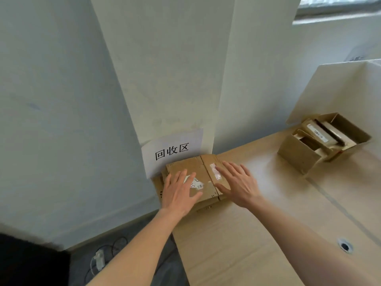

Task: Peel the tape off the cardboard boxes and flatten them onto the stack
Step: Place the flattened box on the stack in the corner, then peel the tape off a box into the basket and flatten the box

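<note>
A flattened brown cardboard box [198, 167] with white label scraps lies on top of a low stack of flat cardboard [157, 185] at the table's far left corner, against the wall. My left hand [178, 193] presses flat on its left half with fingers spread. My right hand [237, 182] lies flat on its right edge, fingers straight and reaching onto a pale tape remnant [214, 172]. Neither hand grips anything.
An open cardboard box [296, 151] holding several smaller boxes stands at the far right of the light wooden table [247, 234]. A white paper sign [171, 151] leans on the wall behind the stack. A cable hole [344, 246] is near right. Cables lie on the floor [103, 256] left.
</note>
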Tool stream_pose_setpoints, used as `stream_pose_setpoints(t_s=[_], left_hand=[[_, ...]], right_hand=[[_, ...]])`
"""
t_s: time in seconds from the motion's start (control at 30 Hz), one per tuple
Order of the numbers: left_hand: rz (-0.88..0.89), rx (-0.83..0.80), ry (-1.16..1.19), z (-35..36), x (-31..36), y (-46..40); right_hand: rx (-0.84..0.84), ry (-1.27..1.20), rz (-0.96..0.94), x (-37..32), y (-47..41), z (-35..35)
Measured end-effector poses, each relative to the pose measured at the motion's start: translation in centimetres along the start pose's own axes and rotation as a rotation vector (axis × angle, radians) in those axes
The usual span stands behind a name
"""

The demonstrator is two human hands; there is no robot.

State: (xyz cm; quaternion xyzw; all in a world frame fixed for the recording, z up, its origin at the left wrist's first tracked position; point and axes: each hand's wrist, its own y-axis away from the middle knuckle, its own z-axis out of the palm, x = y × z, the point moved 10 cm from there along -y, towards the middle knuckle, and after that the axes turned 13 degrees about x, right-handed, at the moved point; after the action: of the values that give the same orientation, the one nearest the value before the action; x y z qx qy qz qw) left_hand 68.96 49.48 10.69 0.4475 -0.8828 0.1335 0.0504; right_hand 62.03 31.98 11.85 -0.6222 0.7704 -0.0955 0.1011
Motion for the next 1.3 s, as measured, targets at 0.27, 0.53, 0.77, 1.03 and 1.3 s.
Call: stream_pose_setpoints(t_s=[0.27, 0.53, 0.77, 1.03, 1.3], left_hand=[[0.136, 0.174, -0.003, -13.7, 6.9, 12.5], [0.223, 0.260, 0.026, -24.8, 15.9, 21.7], [0.272, 0.310, 0.025, -30.6, 27.2, 27.5], [0.287, 0.326, 0.070, -29.2, 44.3, 36.2], [0.301, 0.350, 0.069, -29.0, 56.3, 41.4]], right_hand=[[0.123, 0.118, 0.052, -3.2, 13.8, -16.1], [0.194, 0.180, 0.122, -1.6, 25.4, -30.9], [0.248, 0.232, 0.176, 3.9, 35.4, -41.4], [0.269, 0.196, 0.242, 15.1, 50.1, -47.0], [0.260, 0.165, 0.270, 25.5, 61.1, -50.2]])
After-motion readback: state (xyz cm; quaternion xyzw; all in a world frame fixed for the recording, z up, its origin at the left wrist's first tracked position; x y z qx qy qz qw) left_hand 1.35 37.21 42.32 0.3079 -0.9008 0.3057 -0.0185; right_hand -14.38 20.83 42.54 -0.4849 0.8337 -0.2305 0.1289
